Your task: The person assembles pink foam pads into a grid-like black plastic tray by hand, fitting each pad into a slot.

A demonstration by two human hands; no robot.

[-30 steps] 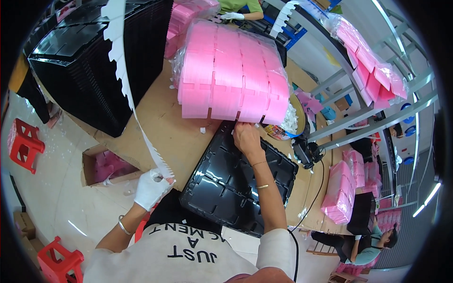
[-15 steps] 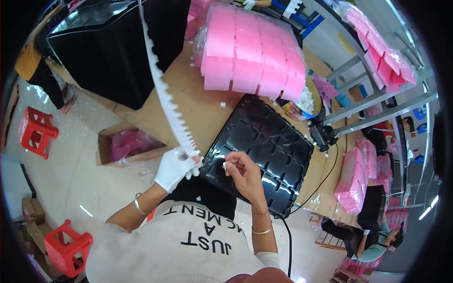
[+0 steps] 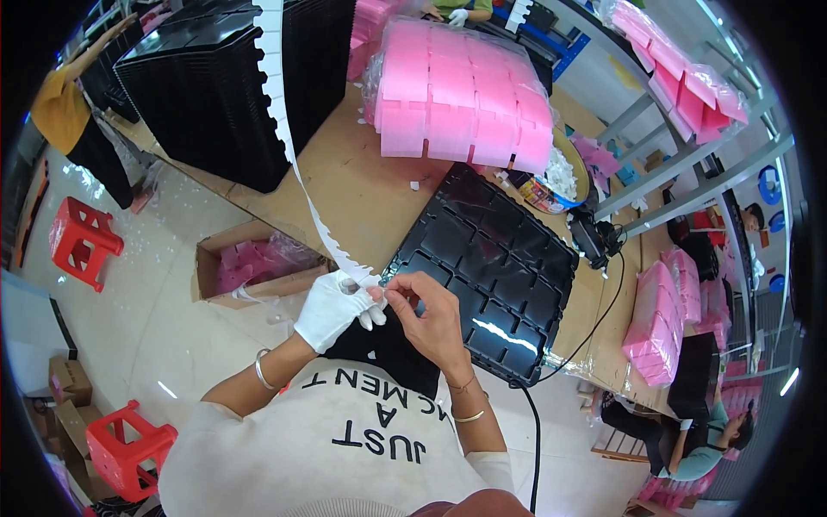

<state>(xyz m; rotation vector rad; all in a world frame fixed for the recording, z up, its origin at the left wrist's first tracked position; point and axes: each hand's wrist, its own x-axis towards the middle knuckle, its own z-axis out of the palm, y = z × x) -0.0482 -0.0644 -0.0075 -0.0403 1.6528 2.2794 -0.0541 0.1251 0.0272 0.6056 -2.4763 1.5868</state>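
A long white strip with a toothed edge [image 3: 274, 77] runs down from the top of the view to my hands, curling and twisting along its lower part. My left hand [image 3: 329, 313], in a white glove with bare fingertips, is closed on the strip's lower end. My bare right hand [image 3: 432, 320] meets it there, thumb and forefinger pinched at the strip's tip; the fingers hide the exact spot. Just beyond and to the right of my hands lies a shiny black plastic tray [image 3: 508, 289] with rows of compartments, flat on the brown table [image 3: 370, 185].
A tall stack of black trays [image 3: 207, 112] stands at the back left. Pink foam sheets [image 3: 465, 95] lie behind the tray, beside a tub of white scraps [image 3: 562, 181]. A cable [image 3: 603, 314] crosses the right side. Left, below the table, sits an open carton [image 3: 258, 263]; red stools [image 3: 86, 241] stand farther left.
My right hand has moved left from over the black tray to the strip's end at my left fingertips. The small white piece it pinched is no longer distinct. The strip has swung and twisted.
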